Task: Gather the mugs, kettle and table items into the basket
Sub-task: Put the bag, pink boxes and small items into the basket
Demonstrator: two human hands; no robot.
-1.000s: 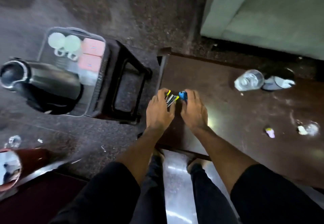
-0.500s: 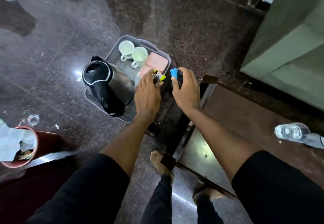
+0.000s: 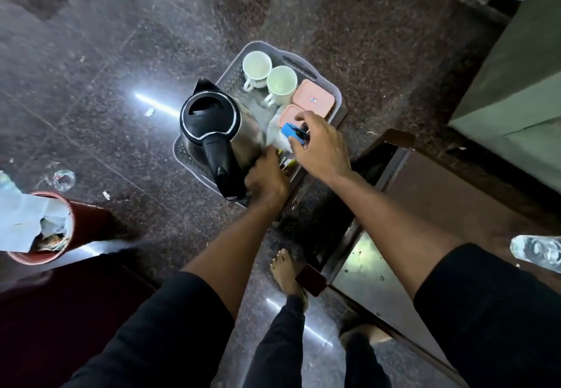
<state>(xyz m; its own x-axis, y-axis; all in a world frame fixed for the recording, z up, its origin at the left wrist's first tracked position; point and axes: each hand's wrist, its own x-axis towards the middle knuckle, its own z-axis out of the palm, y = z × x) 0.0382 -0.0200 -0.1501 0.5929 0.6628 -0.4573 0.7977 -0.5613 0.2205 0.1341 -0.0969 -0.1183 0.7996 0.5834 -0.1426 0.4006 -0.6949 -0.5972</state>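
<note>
A grey basket [image 3: 306,67] sits on a dark stool and holds a black and steel kettle [image 3: 212,123], two white mugs [image 3: 256,67] [image 3: 281,82] and two pink lidded boxes [image 3: 314,99]. My left hand [image 3: 267,178] is low at the basket's near edge beside the kettle handle, closed on small yellow-tipped items [image 3: 285,161]. My right hand [image 3: 318,147] hovers over the near pink box, pinching a small blue object [image 3: 291,131].
A dark brown table [image 3: 455,199] stands to the right with an overturned clear glass [image 3: 537,251] on it. A red bin [image 3: 39,229] full of paper stands at the left. Small litter and a glass [image 3: 63,179] lie on the speckled floor. My bare feet are below.
Both hands carried the small items from the table's corner leftwards to the basket. The left hand has dropped down to the basket's edge; the right is now over the pink box.
</note>
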